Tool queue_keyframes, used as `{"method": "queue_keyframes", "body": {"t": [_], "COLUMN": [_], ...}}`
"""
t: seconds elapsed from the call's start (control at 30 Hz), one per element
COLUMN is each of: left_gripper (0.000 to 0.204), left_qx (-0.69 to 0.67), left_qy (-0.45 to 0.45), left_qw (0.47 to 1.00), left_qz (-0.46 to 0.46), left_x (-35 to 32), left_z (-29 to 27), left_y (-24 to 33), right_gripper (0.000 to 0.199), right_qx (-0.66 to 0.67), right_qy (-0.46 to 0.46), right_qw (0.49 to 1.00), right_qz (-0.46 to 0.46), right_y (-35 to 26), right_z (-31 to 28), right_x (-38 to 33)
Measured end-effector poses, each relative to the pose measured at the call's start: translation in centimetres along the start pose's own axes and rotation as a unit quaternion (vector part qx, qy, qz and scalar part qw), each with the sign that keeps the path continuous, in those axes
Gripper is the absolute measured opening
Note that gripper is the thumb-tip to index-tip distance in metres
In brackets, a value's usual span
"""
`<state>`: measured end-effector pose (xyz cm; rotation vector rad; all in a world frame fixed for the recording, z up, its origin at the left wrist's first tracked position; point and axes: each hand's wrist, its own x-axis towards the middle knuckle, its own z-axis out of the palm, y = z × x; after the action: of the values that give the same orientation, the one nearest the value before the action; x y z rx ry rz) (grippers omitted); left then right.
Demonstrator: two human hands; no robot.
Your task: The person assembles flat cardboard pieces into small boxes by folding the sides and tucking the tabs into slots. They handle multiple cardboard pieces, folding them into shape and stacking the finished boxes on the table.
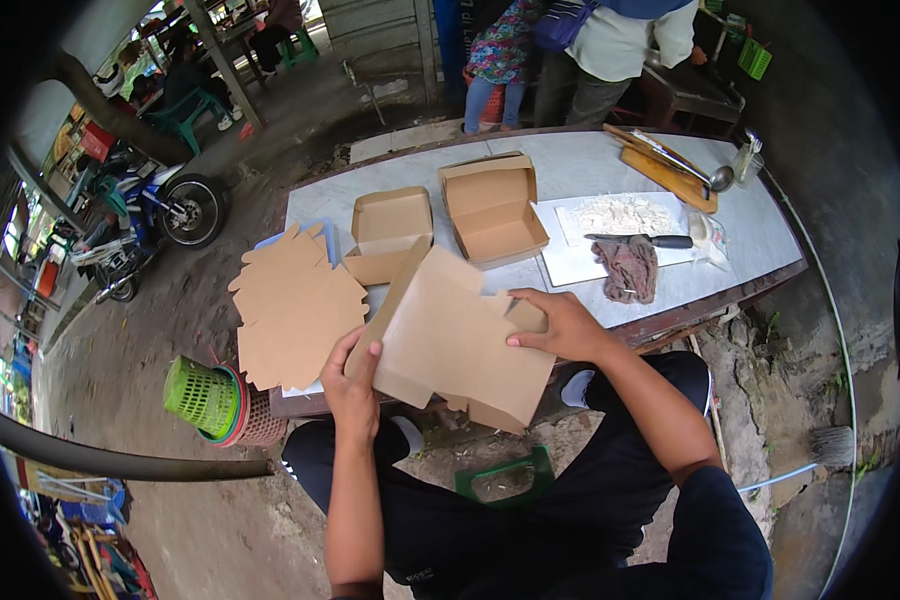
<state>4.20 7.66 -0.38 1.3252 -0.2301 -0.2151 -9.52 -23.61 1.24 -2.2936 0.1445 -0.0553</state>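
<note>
Between my hands is a partly folded brown cardboard box (460,335), held above the table's near edge with one side bent up. My left hand (352,375) grips its left side, thumb on the inner face. My right hand (560,325) pinches a flap at the right edge between thumb and fingers. A stack of flat box blanks (290,305) lies to the left on the table. Behind the held cardboard stand two folded boxes with raised lids, a smaller box (392,222) and a larger box (490,205).
On the white table (320,195) to the right are a white board (570,265) with white powder, a knife (640,240) and a crumpled cloth (628,270). A ladle (720,179) lies on a wooden board (670,180) farther back. Stacked baskets (205,395) stand at left. People (610,45) stand beyond.
</note>
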Motion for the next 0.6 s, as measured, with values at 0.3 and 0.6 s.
{"method": "queue_keyframes", "body": {"t": [0.3,0.6], "left_gripper": [0.068,0.064], "left_qx": [-0.110,-0.045], "left_qy": [-0.141,-0.200], "left_qw": [0.981,0.964], "left_qz": [-0.077,-0.168], "left_x": [5.5,2.1], "left_z": [2.5,2.6], "left_y": [2.1,0.7], "right_gripper": [0.054,0.056], "right_qx": [0.128,0.081], "right_qy": [0.127,0.041], "right_qw": [0.984,0.995], "right_qz": [0.004,0.040], "right_y": [-0.4,-0.8], "right_z": [-0.8,-1.0], "right_x": [3.5,3.3]}}
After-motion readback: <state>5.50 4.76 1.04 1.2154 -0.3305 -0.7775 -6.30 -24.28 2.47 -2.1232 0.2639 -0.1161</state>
